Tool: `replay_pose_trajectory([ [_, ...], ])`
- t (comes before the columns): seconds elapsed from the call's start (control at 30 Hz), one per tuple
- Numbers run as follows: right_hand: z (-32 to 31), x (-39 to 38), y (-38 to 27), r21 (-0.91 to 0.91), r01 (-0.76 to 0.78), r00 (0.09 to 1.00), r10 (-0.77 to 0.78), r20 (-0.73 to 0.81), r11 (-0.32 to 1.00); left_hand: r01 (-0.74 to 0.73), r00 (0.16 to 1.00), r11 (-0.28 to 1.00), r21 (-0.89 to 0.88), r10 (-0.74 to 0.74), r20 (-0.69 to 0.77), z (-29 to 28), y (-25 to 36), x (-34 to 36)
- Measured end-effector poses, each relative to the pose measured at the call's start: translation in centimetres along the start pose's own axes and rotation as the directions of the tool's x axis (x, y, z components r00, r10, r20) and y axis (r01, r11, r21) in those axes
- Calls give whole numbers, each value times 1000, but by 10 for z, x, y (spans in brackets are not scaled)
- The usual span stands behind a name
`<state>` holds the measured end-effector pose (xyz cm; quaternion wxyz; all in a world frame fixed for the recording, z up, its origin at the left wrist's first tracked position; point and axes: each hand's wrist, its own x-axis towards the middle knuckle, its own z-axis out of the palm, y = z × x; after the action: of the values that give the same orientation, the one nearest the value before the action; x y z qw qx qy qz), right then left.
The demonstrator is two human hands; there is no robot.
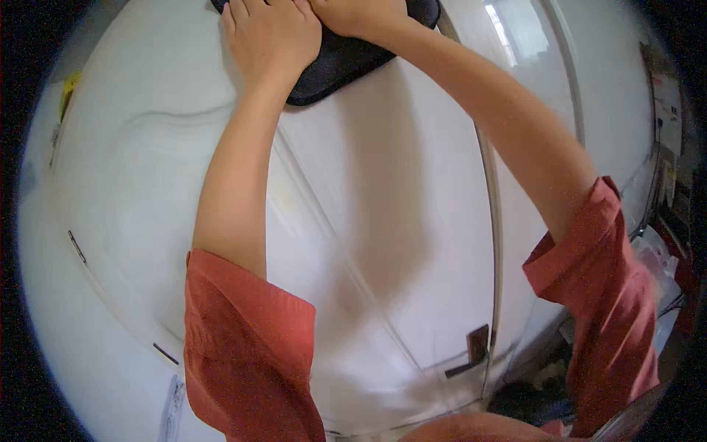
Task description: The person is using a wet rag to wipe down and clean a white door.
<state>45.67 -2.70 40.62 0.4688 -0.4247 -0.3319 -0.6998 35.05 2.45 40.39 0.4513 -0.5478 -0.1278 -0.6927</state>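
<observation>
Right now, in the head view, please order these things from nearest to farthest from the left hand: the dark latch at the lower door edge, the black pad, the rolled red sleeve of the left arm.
1. black pad: at the top, directly under the left hand.
2. rolled red sleeve: lower left, down the same arm.
3. dark latch: lower right, on the white door's edge.

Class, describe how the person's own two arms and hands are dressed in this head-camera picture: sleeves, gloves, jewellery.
Both forearms are bare. Loose rust-red fabric sleeves are rolled or pushed up above the elbows. The left hand and right hand wear no gloves; no rings or watch show.
</observation>
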Motion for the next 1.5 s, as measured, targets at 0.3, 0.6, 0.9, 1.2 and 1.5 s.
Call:
replay_pose_trajectory([
  [0.3, -39, -60, -8, -51, -25, 988, 33, 148, 998, 21, 999, 998, -56, -19, 40, -34, 21, -60],
  [0.6, -94, -149, -22, -69, -5, 977, 20, 213, 998, 117, 975, 972, -203, -73, 212, -102, 52, -135],
  [0.9, -161, -269, -34, -52, -122, 860, 132, 494, 991, 209, 865, 944, -257, -56, 498, -150, 88, -241],
  [1.2, -135, -226, -32, -133, -124, 896, 169, 411, 983, 106, 884, 955, -278, 38, 467, -135, 64, -197],
  [1.5, -69, -97, 0, -50, 81, 989, -74, 126, 995, 108, 974, 984, -145, -75, 213, -85, 45, -91],
])
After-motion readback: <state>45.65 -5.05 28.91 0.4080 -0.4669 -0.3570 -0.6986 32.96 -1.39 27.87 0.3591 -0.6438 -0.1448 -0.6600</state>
